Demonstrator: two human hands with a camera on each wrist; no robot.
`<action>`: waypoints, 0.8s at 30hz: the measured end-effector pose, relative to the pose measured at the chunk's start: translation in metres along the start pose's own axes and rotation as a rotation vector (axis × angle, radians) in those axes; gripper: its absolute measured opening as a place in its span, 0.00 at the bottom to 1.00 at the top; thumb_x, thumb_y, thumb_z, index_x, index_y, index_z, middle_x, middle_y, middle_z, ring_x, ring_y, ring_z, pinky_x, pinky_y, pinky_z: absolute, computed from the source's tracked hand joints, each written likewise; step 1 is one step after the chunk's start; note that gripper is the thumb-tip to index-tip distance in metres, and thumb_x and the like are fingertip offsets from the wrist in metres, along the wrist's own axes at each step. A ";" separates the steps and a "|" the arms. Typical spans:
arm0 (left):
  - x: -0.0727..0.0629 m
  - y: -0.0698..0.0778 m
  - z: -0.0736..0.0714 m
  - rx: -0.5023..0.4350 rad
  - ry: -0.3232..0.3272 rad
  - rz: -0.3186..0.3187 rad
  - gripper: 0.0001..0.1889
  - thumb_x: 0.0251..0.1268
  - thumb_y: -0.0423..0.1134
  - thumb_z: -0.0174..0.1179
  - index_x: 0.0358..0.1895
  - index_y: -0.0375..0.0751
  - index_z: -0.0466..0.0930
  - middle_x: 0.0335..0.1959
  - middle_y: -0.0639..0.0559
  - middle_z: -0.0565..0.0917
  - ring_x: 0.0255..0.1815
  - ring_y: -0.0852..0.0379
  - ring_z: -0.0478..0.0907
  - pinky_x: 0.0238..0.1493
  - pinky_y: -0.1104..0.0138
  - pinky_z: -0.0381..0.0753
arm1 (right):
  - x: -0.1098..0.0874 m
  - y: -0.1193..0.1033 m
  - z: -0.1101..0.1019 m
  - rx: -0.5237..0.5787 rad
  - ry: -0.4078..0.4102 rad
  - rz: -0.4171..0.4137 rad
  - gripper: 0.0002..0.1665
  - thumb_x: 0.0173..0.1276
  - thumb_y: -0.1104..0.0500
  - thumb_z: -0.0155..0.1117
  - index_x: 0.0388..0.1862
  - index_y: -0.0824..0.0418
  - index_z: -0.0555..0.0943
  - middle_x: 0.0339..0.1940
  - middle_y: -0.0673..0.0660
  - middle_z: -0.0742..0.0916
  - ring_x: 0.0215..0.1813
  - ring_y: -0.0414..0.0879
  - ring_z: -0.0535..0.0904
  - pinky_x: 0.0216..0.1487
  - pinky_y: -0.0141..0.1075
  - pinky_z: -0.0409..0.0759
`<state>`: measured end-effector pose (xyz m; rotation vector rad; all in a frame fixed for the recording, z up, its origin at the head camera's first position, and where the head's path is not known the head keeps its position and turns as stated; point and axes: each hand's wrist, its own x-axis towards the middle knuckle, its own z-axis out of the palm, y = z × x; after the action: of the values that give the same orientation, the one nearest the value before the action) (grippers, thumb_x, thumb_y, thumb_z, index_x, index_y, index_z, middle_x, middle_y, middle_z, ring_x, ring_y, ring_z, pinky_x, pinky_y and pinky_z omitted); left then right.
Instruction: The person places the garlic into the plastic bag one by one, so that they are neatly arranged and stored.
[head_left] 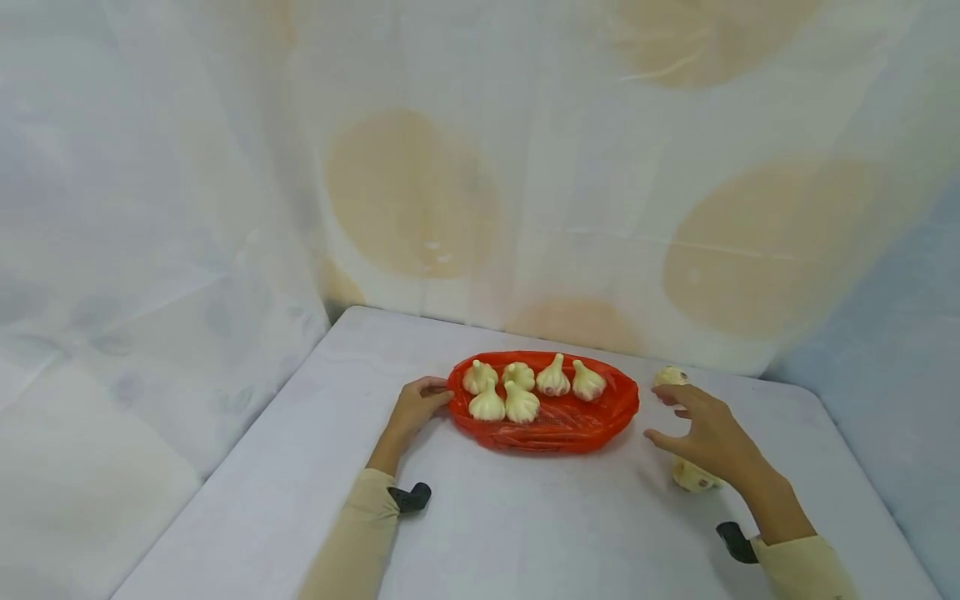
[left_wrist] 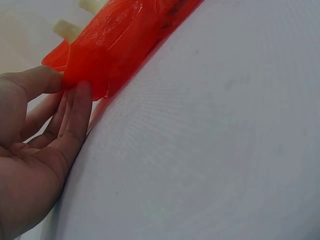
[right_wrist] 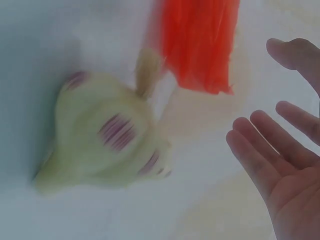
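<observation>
An oval tray covered in red plastic (head_left: 555, 437) stands on the table, with several white garlic bulbs (head_left: 521, 403) in its left and back parts. At its left end, my left hand (head_left: 416, 410) pinches the plastic-covered rim between thumb and fingers, as the left wrist view shows up close. To the right of the tray, my right hand (head_left: 708, 433) is held with spread fingers and nothing in its grasp. Beyond its fingertips lies one garlic bulb (head_left: 671, 375), and another garlic bulb (head_left: 693, 477) shows partly beneath the hand. The right wrist view has a blurred, purple-streaked garlic bulb (right_wrist: 107, 135) beside the fingers.
A white table (head_left: 525, 517) carries everything. Behind it hangs a pale curtain with tan round patches (head_left: 585, 192), and whitish sheeting (head_left: 135, 275) closes off the left side. Bluish sheeting (head_left: 885, 333) borders the right.
</observation>
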<state>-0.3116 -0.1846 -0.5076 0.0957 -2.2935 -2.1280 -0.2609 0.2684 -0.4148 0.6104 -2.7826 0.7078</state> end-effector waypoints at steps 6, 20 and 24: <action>-0.001 0.002 0.000 -0.010 0.001 0.004 0.14 0.63 0.33 0.65 0.51 0.34 0.81 0.44 0.42 0.83 0.41 0.51 0.82 0.43 0.62 0.85 | -0.018 0.015 -0.008 -0.012 0.022 0.001 0.41 0.52 0.47 0.79 0.60 0.64 0.74 0.52 0.63 0.83 0.49 0.61 0.81 0.44 0.52 0.83; -0.002 0.002 0.002 0.006 0.006 -0.010 0.14 0.63 0.33 0.65 0.51 0.36 0.81 0.44 0.43 0.83 0.42 0.52 0.82 0.44 0.63 0.84 | -0.057 0.050 -0.012 -0.043 -0.001 0.072 0.31 0.53 0.65 0.75 0.57 0.66 0.75 0.47 0.64 0.85 0.49 0.61 0.81 0.44 0.51 0.83; -0.002 0.001 0.001 0.005 0.006 -0.011 0.14 0.63 0.34 0.65 0.51 0.37 0.81 0.45 0.43 0.83 0.42 0.51 0.82 0.45 0.62 0.84 | -0.063 0.055 -0.010 -0.037 -0.086 0.131 0.31 0.51 0.67 0.73 0.57 0.67 0.76 0.45 0.64 0.85 0.48 0.61 0.82 0.43 0.51 0.83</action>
<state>-0.3093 -0.1837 -0.5066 0.1150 -2.2999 -2.1242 -0.2274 0.3390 -0.4470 0.4654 -2.9300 0.6682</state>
